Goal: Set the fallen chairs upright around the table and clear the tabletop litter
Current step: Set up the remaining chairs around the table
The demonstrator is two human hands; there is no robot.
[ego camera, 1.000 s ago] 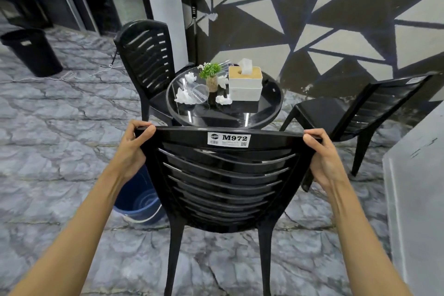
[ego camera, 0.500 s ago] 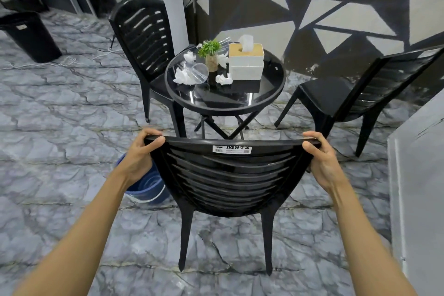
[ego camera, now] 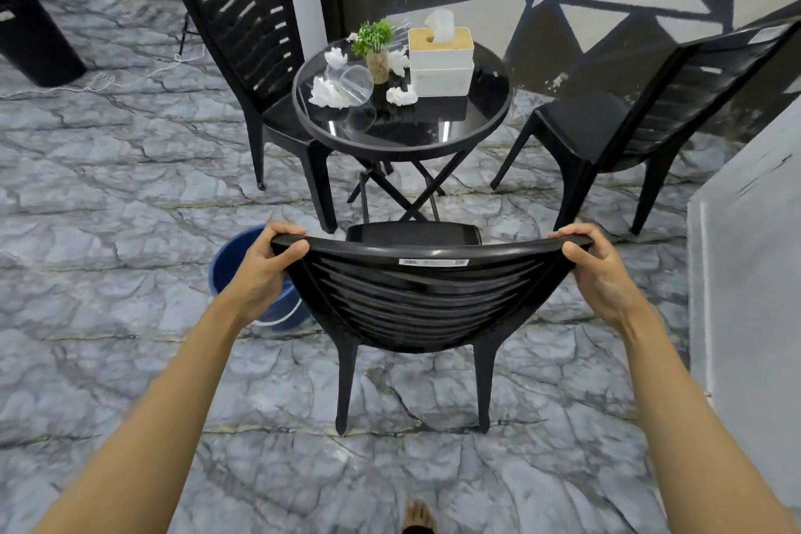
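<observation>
I had L hand (ego camera: 264,269) & R hand (ego camera: 602,271) gripping chair (ego camera: 411,303) top corners, to steer it square to table (ego camera: 485,100).

Looks from head height, forward and steeply down, through one wide-angle lens. Sits closest to the left hand (ego camera: 260,269) and right hand (ego camera: 602,273), gripping the near chair (ego camera: 416,299) at mid-frame. Takes in the round table (ego camera: 407,145) farther off at upper middle, and a bare foot (ego camera: 416,516) at the bottom edge.
</observation>
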